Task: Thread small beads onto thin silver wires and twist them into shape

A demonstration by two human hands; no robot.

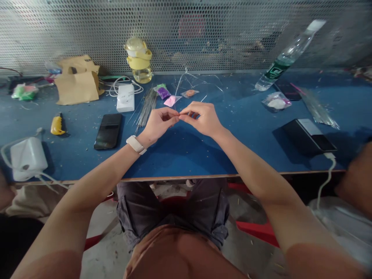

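My left hand (158,124), with a white band on its wrist, is closed in a pinch over the blue table. My right hand (202,117) pinches at the same spot, and the fingertips of both hands meet. What lies between them is too small to make out. A short thin wire (204,98) shows just above my right hand. Just beyond the fingers are a pink packet (171,101), a purple packet (163,92) and a small bag with orange contents (190,93). Beside my left hand lies a bundle of thin wires (147,106). Loose bent wires (200,82) spread behind.
A black phone (108,131), a yellow-handled tool (57,124) and a white power bank (125,98) lie left. A yellow drinking bottle (140,62) stands behind. At right are a tilted water bottle (286,60), a black box-shaped device (309,136) and more wires (319,107). People sit on both sides.
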